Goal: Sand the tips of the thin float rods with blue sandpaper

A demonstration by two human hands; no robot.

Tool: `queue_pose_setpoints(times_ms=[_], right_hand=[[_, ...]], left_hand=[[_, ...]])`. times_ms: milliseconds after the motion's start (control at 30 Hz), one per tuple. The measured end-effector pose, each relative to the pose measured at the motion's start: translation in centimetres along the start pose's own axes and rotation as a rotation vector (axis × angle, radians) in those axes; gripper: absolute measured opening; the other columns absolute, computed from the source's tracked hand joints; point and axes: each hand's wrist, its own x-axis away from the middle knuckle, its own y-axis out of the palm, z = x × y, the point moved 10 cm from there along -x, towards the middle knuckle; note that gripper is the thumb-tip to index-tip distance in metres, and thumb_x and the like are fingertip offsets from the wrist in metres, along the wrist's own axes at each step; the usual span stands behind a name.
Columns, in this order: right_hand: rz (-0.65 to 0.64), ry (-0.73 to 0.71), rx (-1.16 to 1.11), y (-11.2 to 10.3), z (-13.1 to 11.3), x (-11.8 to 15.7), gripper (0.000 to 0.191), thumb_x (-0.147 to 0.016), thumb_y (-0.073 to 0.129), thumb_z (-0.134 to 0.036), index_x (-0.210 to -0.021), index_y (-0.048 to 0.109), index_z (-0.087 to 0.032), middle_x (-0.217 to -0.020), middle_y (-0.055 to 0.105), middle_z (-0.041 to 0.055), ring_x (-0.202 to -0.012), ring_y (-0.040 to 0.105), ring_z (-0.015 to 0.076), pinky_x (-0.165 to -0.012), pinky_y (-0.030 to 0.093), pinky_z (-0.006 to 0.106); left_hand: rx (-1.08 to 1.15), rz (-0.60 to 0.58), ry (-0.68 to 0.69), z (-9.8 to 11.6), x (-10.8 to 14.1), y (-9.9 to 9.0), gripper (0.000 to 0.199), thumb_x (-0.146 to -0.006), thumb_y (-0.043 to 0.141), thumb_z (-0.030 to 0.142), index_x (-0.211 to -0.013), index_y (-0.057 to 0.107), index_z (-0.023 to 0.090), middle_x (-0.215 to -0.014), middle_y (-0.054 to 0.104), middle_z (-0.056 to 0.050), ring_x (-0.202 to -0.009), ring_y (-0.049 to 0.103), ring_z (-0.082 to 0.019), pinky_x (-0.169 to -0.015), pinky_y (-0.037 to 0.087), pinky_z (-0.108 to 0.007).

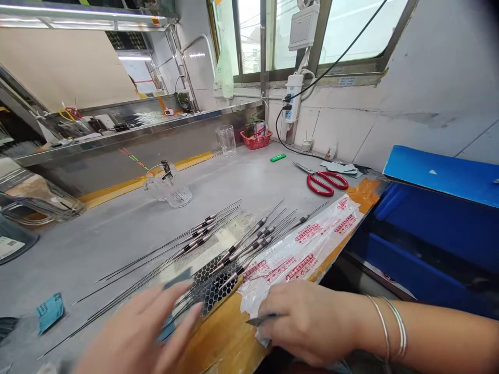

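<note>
From the head camera, slender rods (200, 231) with thick dark-and-pale bodies lie on the table (253, 176) in front of the person. Their long axes run from near left to far right, roughly parallel; the bodies sit towards the far right ends, short thin tips point away to the right, and long thin stems trail back to the left. They form two groups, left and right; overlap prevents an exact count in either. Part of the right group lies across one honeycomb-patterned pad (220, 293).

The left hand (132, 332), blurred, is at the near side of the pad, its fingers apart; whether they touch the stems I cannot tell. The right hand (296, 322) has its fingers clamped on one dark pointed tool (259, 320), whose tip points left. That hand is at the near end of a white plastic sheet (304, 244) printed in red, stretched along the table's right edge.

Farther off are one pair of red-handled scissors (326, 183), blades pointing away to the left, one small green item (278, 158), two glass mugs (181, 196) and one red basket (255, 142). One blue packet (50, 312) lies far left.
</note>
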Motion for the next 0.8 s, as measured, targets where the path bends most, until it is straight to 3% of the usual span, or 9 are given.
queue_pose_setpoints(times_ms=[100,200,267,433,633,800], right_hand=[[-0.022,0.043,-0.064,-3.1,1.9,-0.1,0.017,-0.086,0.056,-0.018,-0.096,0.069,-0.016,-0.081,0.066,0.005,-0.076,0.057,0.0169,-0.068,0.045,0.028],[-0.059,0.082,-0.054,-6.1,3.6,-0.6,0.017,-0.089,0.055,-0.018,-0.095,0.071,-0.016,-0.076,0.066,0.0041,-0.075,0.057,0.0165,-0.069,0.044,0.027],[-0.048,0.114,0.038,-7.5,4.8,-1.0,0.018,-0.091,0.053,-0.021,-0.092,0.071,-0.015,-0.077,0.065,0.0054,-0.075,0.055,0.0172,-0.072,0.043,0.029],[-0.029,0.165,0.253,-7.4,6.8,-1.9,0.024,-0.093,0.05,-0.027,-0.082,0.067,-0.015,-0.079,0.061,0.0067,-0.071,0.05,0.0166,-0.065,0.037,0.03],[-0.019,0.187,0.219,-5.9,7.2,-1.7,0.023,-0.094,0.05,-0.03,-0.086,0.068,-0.018,-0.07,0.054,0.003,-0.063,0.045,0.0142,-0.054,0.026,0.027],[0.03,0.204,0.169,-5.5,7.4,-1.6,0.024,-0.095,0.05,-0.034,-0.094,0.069,-0.02,-0.071,0.055,0.0027,-0.062,0.045,0.0143,-0.053,0.026,0.027]], left_hand=[[-0.007,-0.143,0.085,6.3,-3.7,3.1,0.034,-0.089,0.049,0.046,-0.109,0.066,0.025,-0.093,0.07,-0.005,-0.085,0.069,-0.025,-0.073,0.056,-0.037],[-0.028,-0.318,0.044,8.2,-4.6,5.9,0.023,-0.092,0.046,0.036,-0.095,0.066,0.025,-0.084,0.068,-0.003,-0.075,0.068,-0.024,-0.064,0.056,-0.038],[0.013,-0.342,0.047,8.2,-4.2,6.3,0.026,-0.095,0.041,0.035,-0.091,0.066,0.027,-0.079,0.066,-0.001,-0.069,0.067,-0.021,-0.059,0.055,-0.034],[0.164,-0.176,0.144,8.2,-3.5,4.6,0.029,-0.097,0.038,0.04,-0.1,0.065,0.03,-0.075,0.067,0.002,-0.065,0.068,-0.015,-0.055,0.055,-0.025],[0.198,-0.02,0.196,9.0,-3.9,3.0,0.028,-0.097,0.04,0.037,-0.1,0.066,0.028,-0.071,0.067,0.002,-0.059,0.067,-0.012,-0.051,0.054,-0.019],[0.183,0.028,0.22,9.1,-3.8,2.5,0.029,-0.097,0.039,0.034,-0.101,0.067,0.028,-0.066,0.065,0.003,-0.053,0.065,-0.011,-0.048,0.052,-0.018]])
